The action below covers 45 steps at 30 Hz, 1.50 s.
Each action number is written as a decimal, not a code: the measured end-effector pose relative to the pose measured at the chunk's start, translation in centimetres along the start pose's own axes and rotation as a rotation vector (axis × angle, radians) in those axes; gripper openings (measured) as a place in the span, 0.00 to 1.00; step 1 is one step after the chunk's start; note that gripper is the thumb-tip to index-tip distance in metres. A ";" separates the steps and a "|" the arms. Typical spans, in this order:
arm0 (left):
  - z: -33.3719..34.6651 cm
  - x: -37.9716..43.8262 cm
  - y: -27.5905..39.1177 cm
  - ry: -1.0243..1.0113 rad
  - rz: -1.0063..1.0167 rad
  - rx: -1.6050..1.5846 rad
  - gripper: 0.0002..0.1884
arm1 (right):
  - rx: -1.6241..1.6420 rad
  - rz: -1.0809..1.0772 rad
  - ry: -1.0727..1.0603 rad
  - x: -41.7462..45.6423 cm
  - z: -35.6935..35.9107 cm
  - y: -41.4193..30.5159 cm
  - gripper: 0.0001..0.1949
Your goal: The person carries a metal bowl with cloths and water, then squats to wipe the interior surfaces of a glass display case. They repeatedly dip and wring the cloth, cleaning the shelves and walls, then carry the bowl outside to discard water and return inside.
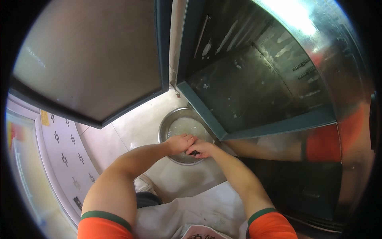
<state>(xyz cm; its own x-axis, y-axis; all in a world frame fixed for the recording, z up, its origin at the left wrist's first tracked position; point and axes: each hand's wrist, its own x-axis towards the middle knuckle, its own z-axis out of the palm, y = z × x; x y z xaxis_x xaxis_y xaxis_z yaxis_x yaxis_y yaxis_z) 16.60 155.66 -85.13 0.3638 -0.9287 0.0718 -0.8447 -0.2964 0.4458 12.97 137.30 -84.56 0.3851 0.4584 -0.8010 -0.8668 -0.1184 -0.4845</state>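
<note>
On the tiled floor before me stands a round metal basin (163,127) with cloudy liquid (188,125) in it. Both hands are together over its near half. My right hand (202,148) is closed around a small dark object (195,152); only a bit of it shows between the fingers, so I cannot tell what it is. Against it rests my left hand (180,143), palm down with the fingers bent. Whether the left hand also grips something is hidden.
To the right a metal cabinet (238,98) stands open, its inner walls streaked and spotted. Its dark-edged door (98,59) swings out at upper left. The cabinet's raised sill (206,112) runs close beside the basin. A patterned white panel (67,143) borders the floor at left.
</note>
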 end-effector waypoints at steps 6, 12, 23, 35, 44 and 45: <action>0.6 1.6 -0.9 -0.213 -0.180 0.057 0.12 | -0.397 -0.084 0.349 0.4 1.2 -0.6 0.14; -1.2 3.7 -1.0 -0.389 -0.361 0.026 0.09 | -0.730 -0.230 0.529 1.8 1.5 -0.4 0.18; -2.4 4.1 1.0 -0.465 -0.512 -0.219 0.13 | -1.173 -0.121 0.639 -0.9 2.0 -0.3 0.16; -3.1 2.8 -1.6 -0.383 -0.661 -0.682 0.27 | -1.097 -0.290 0.819 -1.8 2.5 -0.6 0.36; -7.6 -0.3 -2.7 -0.071 -0.763 -1.396 0.31 | -0.079 -0.414 0.493 -5.9 4.9 -2.9 0.36; -8.0 -0.4 -2.6 -0.015 -0.746 -1.450 0.30 | -0.068 -0.434 0.491 -6.6 5.3 -3.4 0.35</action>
<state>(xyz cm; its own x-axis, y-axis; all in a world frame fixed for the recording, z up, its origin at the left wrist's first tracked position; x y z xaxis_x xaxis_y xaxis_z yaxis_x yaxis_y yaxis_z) 21.75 158.56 -79.20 0.4883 -0.6883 -0.5365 0.5663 -0.2178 0.7949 11.66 139.37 -75.74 0.8089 0.0240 -0.5875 -0.5845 -0.0756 -0.8078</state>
